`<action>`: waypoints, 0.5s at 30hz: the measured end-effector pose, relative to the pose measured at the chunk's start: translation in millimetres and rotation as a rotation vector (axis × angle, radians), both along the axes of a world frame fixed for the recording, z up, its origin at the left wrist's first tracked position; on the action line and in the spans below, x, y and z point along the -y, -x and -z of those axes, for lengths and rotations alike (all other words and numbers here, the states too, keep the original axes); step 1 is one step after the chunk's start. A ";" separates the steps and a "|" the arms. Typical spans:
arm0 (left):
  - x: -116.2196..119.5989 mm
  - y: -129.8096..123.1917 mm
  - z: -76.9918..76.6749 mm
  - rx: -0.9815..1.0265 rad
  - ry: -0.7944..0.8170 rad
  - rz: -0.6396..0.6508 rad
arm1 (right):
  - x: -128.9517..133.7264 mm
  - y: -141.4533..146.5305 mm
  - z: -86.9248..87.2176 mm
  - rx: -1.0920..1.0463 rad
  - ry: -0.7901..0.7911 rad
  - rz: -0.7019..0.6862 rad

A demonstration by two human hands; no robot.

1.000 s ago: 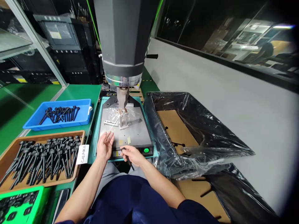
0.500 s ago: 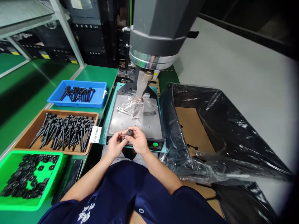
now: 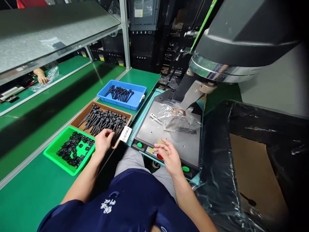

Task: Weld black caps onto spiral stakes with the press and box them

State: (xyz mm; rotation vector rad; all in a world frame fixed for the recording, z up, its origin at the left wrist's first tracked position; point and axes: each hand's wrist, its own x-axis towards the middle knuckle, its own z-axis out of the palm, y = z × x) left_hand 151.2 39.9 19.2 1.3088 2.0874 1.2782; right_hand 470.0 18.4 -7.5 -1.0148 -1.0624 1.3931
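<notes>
Head-worn view, facing forward and down.
The flat grey metal plate (image 3: pixel 179 139) is seen from above, nearby.

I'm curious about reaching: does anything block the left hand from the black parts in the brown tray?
Nothing visible does: the left hand is at the near side of the brown tray, close to the black parts.

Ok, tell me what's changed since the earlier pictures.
The left hand has moved left to the brown tray; whether it still grips the black part is unclear. The right hand has let go, hanging loosely open. The blue tray and green bin stayed put.
</notes>
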 end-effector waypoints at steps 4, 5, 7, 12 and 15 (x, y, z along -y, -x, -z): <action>-8.4 5.5 7.7 -0.173 0.176 -0.044 | 3.6 -2.6 2.4 -0.008 0.010 0.004; -9.5 3.8 7.6 -0.241 0.224 -0.018 | 5.2 -3.5 1.6 0.000 0.013 0.001; -10.4 0.0 4.0 -0.405 0.333 0.083 | 11.3 -7.3 -3.8 0.033 0.023 -0.009; 1.7 0.2 -18.4 -0.612 0.478 0.200 | 35.6 -56.9 -44.9 0.301 0.080 0.070; 20.1 15.3 -36.3 -0.599 0.459 0.096 | 31.5 -129.0 -71.1 0.579 0.121 0.313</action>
